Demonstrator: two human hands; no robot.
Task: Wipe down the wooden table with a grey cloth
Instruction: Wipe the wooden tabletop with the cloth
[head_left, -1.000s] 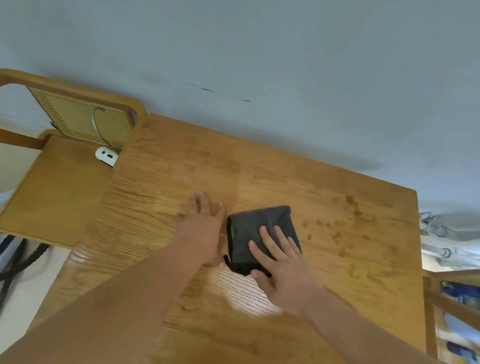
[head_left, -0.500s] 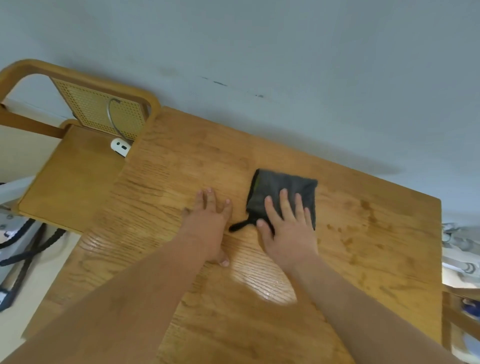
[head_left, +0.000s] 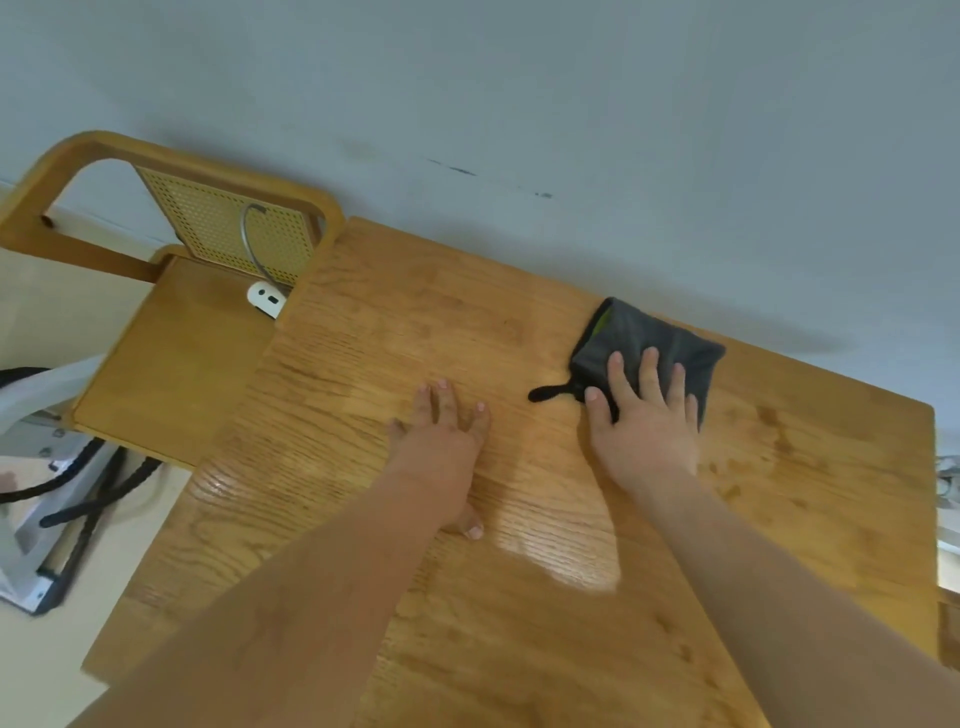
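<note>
While our right hand (head_left: 644, 431) lies flat with fingers spread on the grey cloth (head_left: 649, 345), pressing it to the wooden table (head_left: 363, 364), the cloth sits folded near the table's far edge, close under the pale wall (head_left: 571, 104). A dark loop (head_left: 550, 393) on the cloth's corner trails out toward our left hand (head_left: 441, 447), which rests palm down with fingers spread on bare wood, beside the cloth but not touching it. Nothing stands on the table around the cloth; darker blotches (head_left: 774, 431) mark the wood to the cloth's right, and a bright glare patch (head_left: 561, 566) shows on the near side between our forearms. Beyond the table's left edge a wooden chair (head_left: 171, 358) with a woven cane back stands, and a white plug (head_left: 266, 299) with a grey cable (head_left: 249, 239) lies on its seat against the table's corner. Black cords (head_left: 88, 499) and a grey frame lie on the floor to the left of the table.
</note>
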